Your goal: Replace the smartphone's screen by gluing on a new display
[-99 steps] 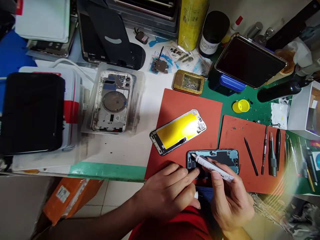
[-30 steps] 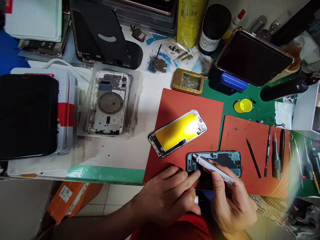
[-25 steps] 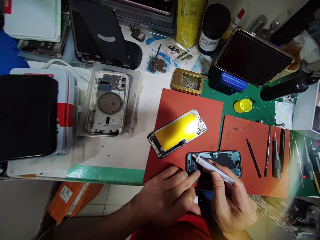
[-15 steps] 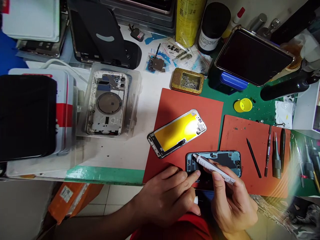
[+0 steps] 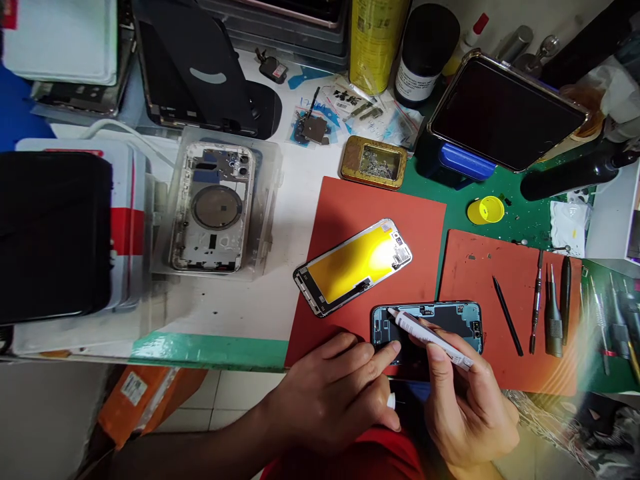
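Note:
A phone housing (image 5: 457, 319) lies across the red mats, its dark inside facing up. My right hand (image 5: 465, 400) pinches a slim white glue tube (image 5: 417, 329), slanted so that its nozzle meets the housing's top rim near the left corner. My left hand (image 5: 345, 387) has its index finger stretched onto the housing's lower left part. Its other fingers are curled around a small white cap (image 5: 391, 401) with a thin pin, only partly visible. Above the hands, a phone screen (image 5: 355, 263) lies on the left mat, its yellow back up.
At right, a black stick (image 5: 507, 315) and several tweezers and screwdrivers (image 5: 553, 313) lie on the right red mat (image 5: 480, 260). Behind are a small tin (image 5: 374, 163), a yellow cap (image 5: 486, 210) and a propped phone (image 5: 510, 110). Leftward, a plastic box (image 5: 265, 200) holds another phone housing.
The tube's nozzle has slid slightly right along the housing's top rim, my right hand shifting with it. My left hand stays in place.

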{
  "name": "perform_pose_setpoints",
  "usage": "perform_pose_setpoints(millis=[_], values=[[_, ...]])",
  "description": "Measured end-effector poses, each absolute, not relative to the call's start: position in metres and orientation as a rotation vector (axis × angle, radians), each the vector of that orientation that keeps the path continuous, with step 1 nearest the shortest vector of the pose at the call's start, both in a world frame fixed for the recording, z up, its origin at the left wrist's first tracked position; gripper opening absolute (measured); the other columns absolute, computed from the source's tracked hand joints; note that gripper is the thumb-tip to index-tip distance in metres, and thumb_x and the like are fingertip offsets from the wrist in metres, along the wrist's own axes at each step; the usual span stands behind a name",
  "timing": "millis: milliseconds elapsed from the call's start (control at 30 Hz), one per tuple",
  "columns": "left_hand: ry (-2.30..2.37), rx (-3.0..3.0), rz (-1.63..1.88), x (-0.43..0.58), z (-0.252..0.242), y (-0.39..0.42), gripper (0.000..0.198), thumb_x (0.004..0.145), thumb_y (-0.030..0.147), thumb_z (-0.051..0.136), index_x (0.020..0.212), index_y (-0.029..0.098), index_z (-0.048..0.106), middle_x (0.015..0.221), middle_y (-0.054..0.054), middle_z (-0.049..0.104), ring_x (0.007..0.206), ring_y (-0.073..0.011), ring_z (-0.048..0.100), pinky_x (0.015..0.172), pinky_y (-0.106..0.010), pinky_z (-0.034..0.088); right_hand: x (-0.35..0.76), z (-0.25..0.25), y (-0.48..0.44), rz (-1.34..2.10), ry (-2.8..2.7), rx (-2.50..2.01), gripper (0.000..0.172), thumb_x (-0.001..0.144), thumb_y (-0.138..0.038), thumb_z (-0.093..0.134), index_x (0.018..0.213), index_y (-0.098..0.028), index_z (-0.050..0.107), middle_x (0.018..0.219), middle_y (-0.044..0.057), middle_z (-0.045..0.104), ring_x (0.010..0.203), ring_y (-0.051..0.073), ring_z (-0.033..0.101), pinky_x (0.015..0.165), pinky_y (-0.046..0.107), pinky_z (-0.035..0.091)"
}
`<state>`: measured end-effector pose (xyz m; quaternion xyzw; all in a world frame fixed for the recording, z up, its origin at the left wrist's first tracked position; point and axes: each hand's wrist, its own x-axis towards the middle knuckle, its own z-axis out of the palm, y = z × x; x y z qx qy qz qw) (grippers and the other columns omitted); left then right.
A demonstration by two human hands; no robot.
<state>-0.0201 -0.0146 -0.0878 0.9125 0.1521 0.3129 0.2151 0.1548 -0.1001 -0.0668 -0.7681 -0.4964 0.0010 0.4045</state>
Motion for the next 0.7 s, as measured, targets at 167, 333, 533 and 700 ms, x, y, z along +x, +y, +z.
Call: perform_pose_setpoints(millis=[167,333,533,700], values=[[0.426,2.533,0.858,-0.0194,-0.0869,-0.0145,0.036,0.111,0.041,0.053,0.088,0.015,0.065,0.126,-0.019,0.079,0.096,-0.0232,0.071,0.088,-0.042,0.056,0.1552,-0.0676,-0.1005,-0.006,-1.229,-1.945,0.031,0.092,-0.011,0.080,0.121,-0.022,0.079,0.102,-0.001,0.085,0.072,0.015,0.080,0.071,0.024,0.066],[0.426,2.534,0.852,-0.0203,-0.0889,-0.0157,0.036,0.109,0.043,0.056,0.089,0.015,0.066,0.129,-0.020,0.077,0.099,-0.0240,0.071,0.090,-0.042,0.055,0.1557,-0.0667,-0.1012,0.015,-1.231,-1.930,0.036,0.092,-0.009,0.080,0.125,-0.023,0.078,0.105,-0.002,0.085,0.074,0.013,0.080,0.075,0.022,0.066],[0.420,2.535,0.850,-0.0204,-0.0884,-0.0160,0.035,0.109,0.042,0.057,0.090,0.014,0.066,0.128,-0.020,0.077,0.099,-0.0247,0.070,0.090,-0.043,0.055,0.1557,-0.0677,-0.1014,0.025,-1.224,-1.917,0.038,0.091,-0.007,0.079,0.126,-0.022,0.078,0.105,-0.001,0.085,0.076,0.014,0.081,0.077,0.023,0.066],[0.409,2.530,0.842,-0.0204,-0.0882,-0.0156,0.035,0.109,0.041,0.056,0.089,0.014,0.066,0.129,-0.021,0.077,0.098,-0.0248,0.070,0.088,-0.043,0.055,0.1572,-0.0669,-0.1025,0.010,-1.231,-1.930,0.037,0.092,-0.008,0.079,0.126,-0.022,0.078,0.105,-0.001,0.085,0.075,0.013,0.080,0.075,0.022,0.066]])
